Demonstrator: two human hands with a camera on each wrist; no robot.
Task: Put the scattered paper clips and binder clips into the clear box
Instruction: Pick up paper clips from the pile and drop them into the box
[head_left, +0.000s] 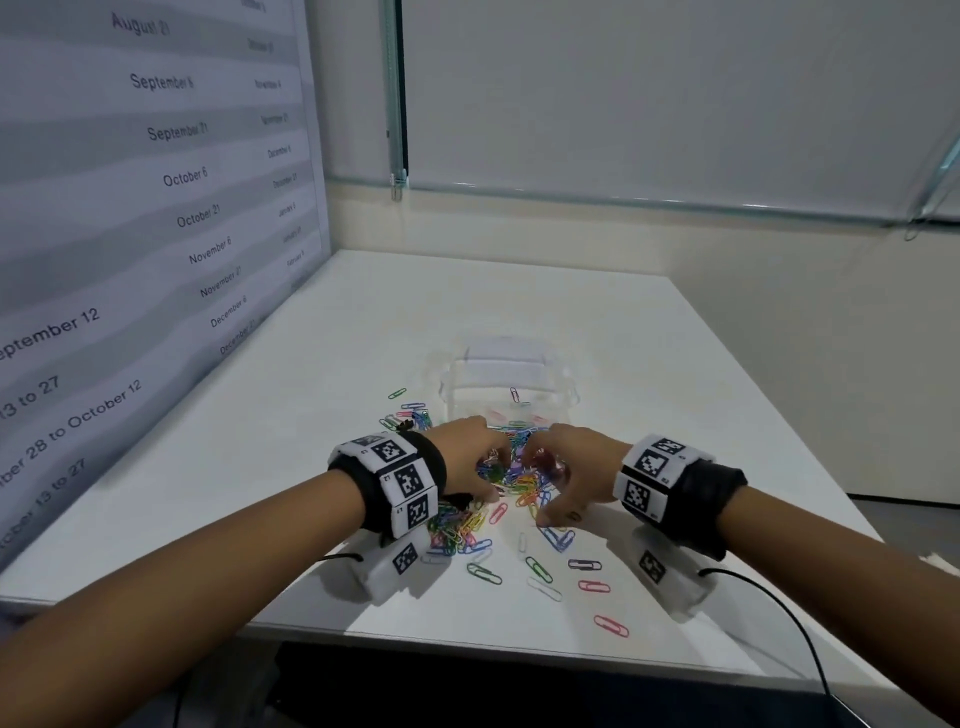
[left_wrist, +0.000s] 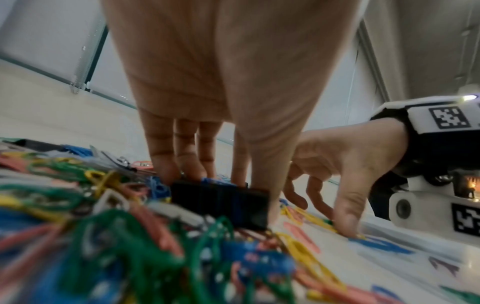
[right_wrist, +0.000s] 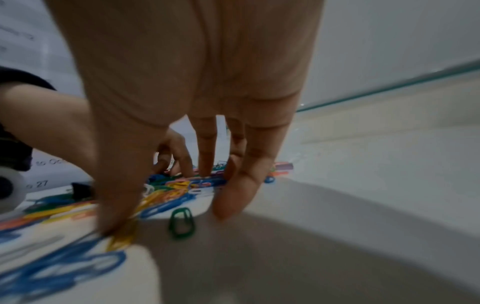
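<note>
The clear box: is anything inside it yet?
The clear box holds a few paper clips near its front. Both hands, the left and the right, hide its front edge.

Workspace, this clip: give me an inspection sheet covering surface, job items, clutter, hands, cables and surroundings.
Surface: white table, well lit.
Job's things: clear box behind the pile, a few clips inside; coloured paper clips heaped between the hands, strays near the front edge; black binder clip in the heap.
Clutter: nothing seen.
Hands: left hand grips the black binder clip between thumb and fingers; right hand rakes the clips with spread fingers, holding nothing.
Cables: black wrist-camera cable trails off the front edge.
Surroundings: dated wall chart on the left, roller blind behind.
</note>
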